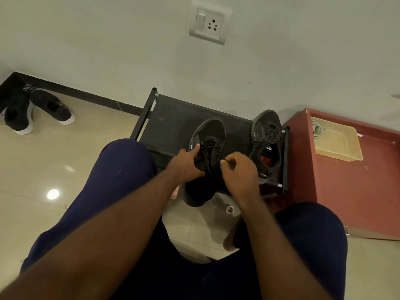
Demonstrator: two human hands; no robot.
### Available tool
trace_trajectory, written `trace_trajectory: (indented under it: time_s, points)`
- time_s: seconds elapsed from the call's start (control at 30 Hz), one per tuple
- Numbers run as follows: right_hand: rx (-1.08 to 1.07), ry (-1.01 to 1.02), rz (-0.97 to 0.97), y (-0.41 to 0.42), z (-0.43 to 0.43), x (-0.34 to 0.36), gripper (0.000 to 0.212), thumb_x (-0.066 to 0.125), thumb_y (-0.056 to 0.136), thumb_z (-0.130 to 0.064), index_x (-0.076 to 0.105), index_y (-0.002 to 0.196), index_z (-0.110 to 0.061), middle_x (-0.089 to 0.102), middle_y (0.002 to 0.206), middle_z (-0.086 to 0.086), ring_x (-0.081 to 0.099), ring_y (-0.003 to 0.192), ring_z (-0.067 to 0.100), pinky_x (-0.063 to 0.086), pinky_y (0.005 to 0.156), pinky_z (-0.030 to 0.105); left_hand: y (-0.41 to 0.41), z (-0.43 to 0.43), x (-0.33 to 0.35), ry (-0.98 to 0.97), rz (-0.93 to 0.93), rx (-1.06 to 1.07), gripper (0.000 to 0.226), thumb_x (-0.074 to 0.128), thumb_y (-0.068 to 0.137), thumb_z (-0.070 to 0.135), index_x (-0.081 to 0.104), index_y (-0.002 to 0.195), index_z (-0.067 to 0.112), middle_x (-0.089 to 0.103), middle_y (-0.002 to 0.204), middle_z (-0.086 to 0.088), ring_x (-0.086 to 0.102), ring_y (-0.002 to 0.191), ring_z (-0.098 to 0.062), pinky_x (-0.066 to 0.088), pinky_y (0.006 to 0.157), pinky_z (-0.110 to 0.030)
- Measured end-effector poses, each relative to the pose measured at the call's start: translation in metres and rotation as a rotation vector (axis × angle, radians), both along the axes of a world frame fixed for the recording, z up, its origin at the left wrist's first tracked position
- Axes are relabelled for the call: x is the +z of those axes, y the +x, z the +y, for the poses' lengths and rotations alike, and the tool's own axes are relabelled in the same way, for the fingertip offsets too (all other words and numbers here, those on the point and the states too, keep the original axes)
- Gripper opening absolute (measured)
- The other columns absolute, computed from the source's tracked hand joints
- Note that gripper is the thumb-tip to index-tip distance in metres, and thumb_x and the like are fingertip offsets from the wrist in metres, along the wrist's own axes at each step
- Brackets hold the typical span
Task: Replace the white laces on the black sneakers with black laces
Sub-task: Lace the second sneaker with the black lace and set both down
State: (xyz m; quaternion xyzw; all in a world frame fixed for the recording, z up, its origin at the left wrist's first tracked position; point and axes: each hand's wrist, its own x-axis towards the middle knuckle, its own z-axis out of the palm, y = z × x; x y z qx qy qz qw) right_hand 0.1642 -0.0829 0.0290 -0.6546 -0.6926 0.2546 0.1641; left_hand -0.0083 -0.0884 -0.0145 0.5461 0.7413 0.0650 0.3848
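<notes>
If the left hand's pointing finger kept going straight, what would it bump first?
Probably the black lace on the near sneaker. The left hand touches that shoe's side with its fingertip, just short of it. Depth is unclear.

Supports: black shoe rack [173, 122], mesh top shelf, standing against the wall.
- First sneaker [211, 131]: black, toe on the shelf pointing at the wall, heel hanging out past the front rail. Black lace [207, 158] part-threaded.
- Second sneaker [266, 122]: black, at the shelf's right end, toe at the wall, laced in black.

Floor [65, 159]: beige glossy tiles.
- Pair of dark shoes [52, 107] with white soles, far left by the skirting.
- Small white ring [229, 209] below the rack's front edge, possibly a roll of tape; too small to confirm.

Red tabletop [346, 180], right of the rack: beige tray [337, 146] holding a coiled white cord [317, 128].
</notes>
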Motion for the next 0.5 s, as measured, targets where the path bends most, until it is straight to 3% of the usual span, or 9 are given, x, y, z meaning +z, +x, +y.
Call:
trace_trajectory:
  time_s: [0.07,0.2,0.27,0.37,0.5]
  points:
    - [0.081,-0.006,-0.045,-0.022,0.001,-0.001,0.022,0.058,0.095,-0.035,0.070,0.094,-0.017,0.065,0.095,0.001,0.064,0.088,0.020,0.054,0.078,0.039,0.000,0.001,0.000,-0.002,0.006,-0.011,0.104,0.076,0.079,0.044,0.007,0.157,0.034,0.041,0.133,-0.013,0.052,0.117,-0.033,0.048,0.099,-0.042]
    - [0.155,-0.113,-0.375,-0.057,0.006,-0.007,0.027,0.055,0.098,-0.036,0.062,0.119,-0.020,0.046,0.124,0.006,0.055,0.106,0.025,0.052,0.086,0.040,0.001,0.002,-0.002,0.013,0.029,-0.030,0.087,0.062,0.091,0.038,0.006,0.157,0.034,0.042,0.132,-0.017,0.054,0.113,-0.035,0.048,0.097,-0.043]
    - [0.150,-0.135,-0.453,-0.063,0.011,-0.011,0.025,0.055,0.099,-0.033,0.062,0.121,-0.022,0.042,0.130,0.007,0.050,0.111,0.025,0.052,0.090,0.042,0.002,0.002,-0.003,0.022,0.033,-0.025,0.084,0.060,0.093,0.040,0.006,0.157,0.034,0.042,0.131,-0.017,0.055,0.112,-0.036,0.047,0.098,-0.043]
    - [0.142,-0.129,-0.454,-0.063,0.020,-0.014,0.023,0.054,0.101,-0.031,0.066,0.119,-0.022,0.043,0.128,0.007,0.050,0.111,0.026,0.053,0.090,0.043,0.002,0.003,-0.005,0.013,0.028,-0.026,0.090,0.064,0.088,0.041,0.006,0.157,0.035,0.043,0.130,-0.017,0.055,0.112,-0.038,0.047,0.098,-0.043]
    - [0.169,-0.134,-0.312,-0.053,0.026,-0.011,0.022,0.055,0.100,-0.029,0.072,0.110,-0.018,0.050,0.119,0.011,0.059,0.098,0.027,0.055,0.088,0.041,-0.002,0.009,-0.007,0.003,0.004,-0.039,0.100,0.070,0.082,0.049,0.006,0.157,0.033,0.045,0.128,-0.019,0.054,0.113,-0.038,0.047,0.098,-0.042]
